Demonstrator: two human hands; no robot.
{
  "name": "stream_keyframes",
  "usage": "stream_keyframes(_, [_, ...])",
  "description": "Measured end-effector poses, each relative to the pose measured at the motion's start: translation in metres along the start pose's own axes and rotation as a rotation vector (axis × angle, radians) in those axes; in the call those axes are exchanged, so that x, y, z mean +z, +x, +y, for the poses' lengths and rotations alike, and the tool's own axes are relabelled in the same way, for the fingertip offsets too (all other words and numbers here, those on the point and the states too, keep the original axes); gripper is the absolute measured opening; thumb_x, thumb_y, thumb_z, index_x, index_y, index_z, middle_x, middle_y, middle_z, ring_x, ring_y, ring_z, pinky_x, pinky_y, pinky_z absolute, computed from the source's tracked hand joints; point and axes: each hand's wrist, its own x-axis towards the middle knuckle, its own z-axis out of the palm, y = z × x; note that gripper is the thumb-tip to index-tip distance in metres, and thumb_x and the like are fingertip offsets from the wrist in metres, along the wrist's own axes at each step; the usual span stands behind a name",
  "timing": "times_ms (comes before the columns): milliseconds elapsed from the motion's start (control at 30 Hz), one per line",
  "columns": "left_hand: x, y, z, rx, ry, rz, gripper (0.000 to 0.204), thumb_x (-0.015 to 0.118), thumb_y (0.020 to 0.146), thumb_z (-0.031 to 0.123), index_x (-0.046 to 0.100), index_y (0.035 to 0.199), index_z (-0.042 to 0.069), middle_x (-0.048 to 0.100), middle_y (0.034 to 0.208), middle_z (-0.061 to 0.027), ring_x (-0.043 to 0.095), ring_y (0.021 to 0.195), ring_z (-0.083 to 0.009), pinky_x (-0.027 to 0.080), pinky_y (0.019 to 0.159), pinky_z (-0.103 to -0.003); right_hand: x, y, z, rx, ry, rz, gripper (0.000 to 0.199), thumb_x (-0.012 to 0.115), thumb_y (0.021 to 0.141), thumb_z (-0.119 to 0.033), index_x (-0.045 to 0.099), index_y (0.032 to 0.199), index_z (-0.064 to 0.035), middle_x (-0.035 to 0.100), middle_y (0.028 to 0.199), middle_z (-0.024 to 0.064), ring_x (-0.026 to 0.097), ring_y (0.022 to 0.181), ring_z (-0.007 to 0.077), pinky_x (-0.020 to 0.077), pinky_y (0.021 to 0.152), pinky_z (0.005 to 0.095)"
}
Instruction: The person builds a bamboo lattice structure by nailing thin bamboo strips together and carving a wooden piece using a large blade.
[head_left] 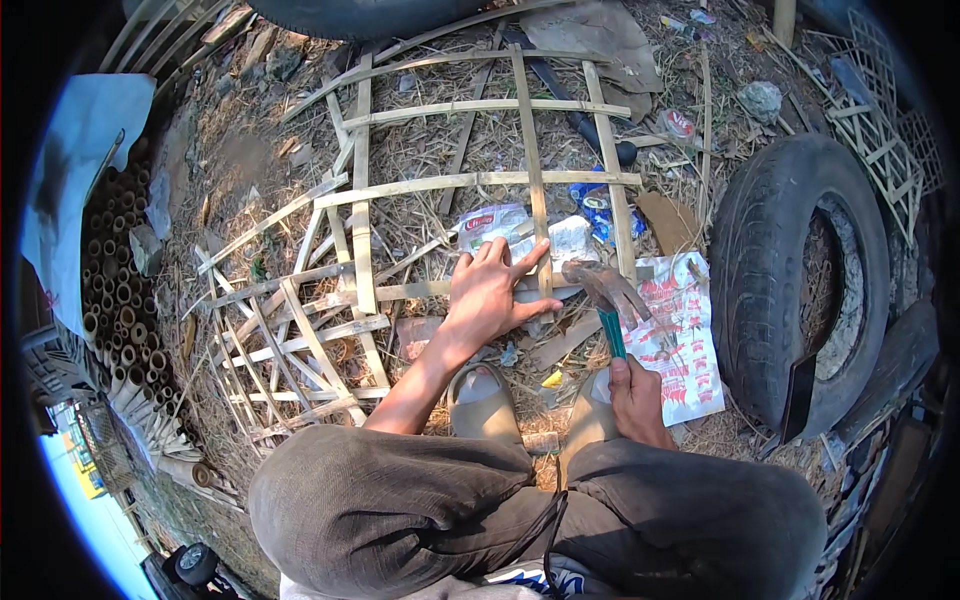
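Gripping hammer in right hand, curled round; pressing slat with splayed left hand, clasping nothing. Could bruise left hand now, through any stray swing.

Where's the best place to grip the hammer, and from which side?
Probably by the near end of its green handle, from your side, where your right hand grips it. The metal head lies farther from you, and the slim handle runs back toward you, so this hold keeps clear of the claw.
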Motion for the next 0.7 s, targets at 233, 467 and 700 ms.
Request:
stream_keyframes(233, [0.023,0.002,0.0,-0.132,0.006,0.24,0.127,0.074,0.056,0.087,0.052,0.141,-0.005,0.065,0.111,-0.0187,0.063,0.107,-0.03,0.045,0.094,-0.045,-0.004,0.002,0.007,0.02,-0.039,-0.003,0.043,0.05,0.108,-0.031,0.056,0.084,0.0034,0.051,0.055,0.0192,0.055,0.05,0.0388,0.041,0.052,0.046])
stream_keyframes(467, [0.02,-0.005,-0.003,-0.176,0.032,0.232,0.121,0.074,0.056,0.086,0.045,0.151,0.019,0.058,0.127,-0.0224,0.06,0.116,-0.0376,0.047,0.089,-0.05,-0.001,0.005,0.003,-0.035,-0.019,-0.041,0.044,0.049,0.109,-0.034,0.058,0.088,0.0032,0.051,0.056,0.0195,0.054,0.05,0.0386,0.0396,0.051,0.0457])
stream_keyframes(700, [0.019,-0.006,-0.006,-0.061,0.101,0.139,0.097,0.067,0.071,0.083,0.051,0.151,0.031,0.057,0.137,-0.0164,0.055,0.126,-0.0321,0.047,0.095,-0.047,-0.012,0.012,-0.006,-0.128,-0.166,-0.093,0.046,0.049,0.109,-0.037,0.058,0.087,0.0026,0.048,0.055,0.0184,0.052,0.048,0.0379,0.0382,0.05,0.0454])
